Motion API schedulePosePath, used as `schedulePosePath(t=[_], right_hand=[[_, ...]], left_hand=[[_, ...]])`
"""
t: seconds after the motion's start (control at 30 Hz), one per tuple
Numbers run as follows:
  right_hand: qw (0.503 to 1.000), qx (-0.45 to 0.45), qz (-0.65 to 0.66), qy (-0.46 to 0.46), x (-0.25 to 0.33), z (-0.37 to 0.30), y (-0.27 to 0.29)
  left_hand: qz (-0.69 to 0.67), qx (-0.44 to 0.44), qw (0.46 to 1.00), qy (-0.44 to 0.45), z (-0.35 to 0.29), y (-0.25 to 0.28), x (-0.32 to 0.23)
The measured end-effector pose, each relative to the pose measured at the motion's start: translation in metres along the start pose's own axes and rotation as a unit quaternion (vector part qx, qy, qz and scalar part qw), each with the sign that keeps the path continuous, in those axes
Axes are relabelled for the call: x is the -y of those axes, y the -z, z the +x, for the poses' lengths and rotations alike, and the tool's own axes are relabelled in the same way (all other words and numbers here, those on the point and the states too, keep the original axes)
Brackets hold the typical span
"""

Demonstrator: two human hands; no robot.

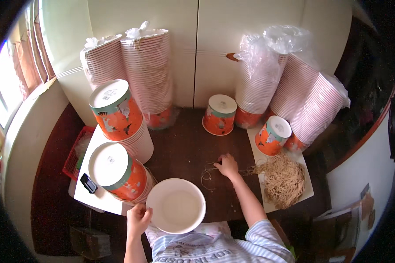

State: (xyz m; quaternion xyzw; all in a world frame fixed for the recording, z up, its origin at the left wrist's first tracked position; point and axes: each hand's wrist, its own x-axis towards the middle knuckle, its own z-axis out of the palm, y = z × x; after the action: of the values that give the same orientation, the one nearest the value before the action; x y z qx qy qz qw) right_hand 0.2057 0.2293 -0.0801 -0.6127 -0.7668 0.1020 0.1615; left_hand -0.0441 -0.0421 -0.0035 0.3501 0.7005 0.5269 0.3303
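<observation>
A paper bucket point(176, 207), open end up and white inside, sits close against my body at the table's near edge. My left hand point(139, 217) is closed in a fist at the left side of its rim; whatever the fingers hold is hidden. Over the dark tabletop, my right hand point(227, 166) pinches a thin tan string point(205, 174), which loops out left of the fingers. Strands also run from behind that wrist to a tangled heap of string point(285, 182) on a white board at the right.
Upturned orange paper buckets point(114, 168) stand stacked at my left beside a small black object point(88, 184). Tall bagged bucket stacks point(147, 70) rise at the back left, others point(263, 74) at the back right. Single upturned buckets point(220, 115) stand far centre and right point(273, 136). A red basket point(77, 151) is far left.
</observation>
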Motion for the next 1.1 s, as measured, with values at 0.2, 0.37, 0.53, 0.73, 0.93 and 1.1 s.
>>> schedulePosePath(t=[0.2, 0.37, 0.53, 0.73, 0.93, 1.1], right_hand=[[0.995, 0.062, 0.068, 0.049, -0.002, 0.008, 0.002], [0.833, 0.103, 0.543, -0.025, 0.005, 0.003, 0.067], [0.672, 0.166, 0.721, 0.043, 0.028, -0.019, 0.146], [0.829, 0.222, 0.479, 0.187, 0.079, -0.071, 0.166], [0.895, 0.118, 0.223, 0.368, 0.106, -0.096, 0.129], [0.877, 0.108, 0.142, 0.447, 0.116, -0.098, 0.103]], left_hand=[[0.057, 0.039, 0.995, -0.077, 0.005, -0.012, -0.005], [0.024, 0.091, 0.995, -0.044, 0.004, -0.026, -0.021], [-0.053, 0.174, 0.983, -0.028, 0.003, -0.046, -0.016], [-0.128, 0.214, 0.968, 0.016, -0.002, -0.058, -0.018], [-0.195, 0.247, 0.946, 0.072, -0.001, -0.056, -0.013], [-0.202, 0.23, 0.95, 0.059, -0.004, -0.056, -0.01]])
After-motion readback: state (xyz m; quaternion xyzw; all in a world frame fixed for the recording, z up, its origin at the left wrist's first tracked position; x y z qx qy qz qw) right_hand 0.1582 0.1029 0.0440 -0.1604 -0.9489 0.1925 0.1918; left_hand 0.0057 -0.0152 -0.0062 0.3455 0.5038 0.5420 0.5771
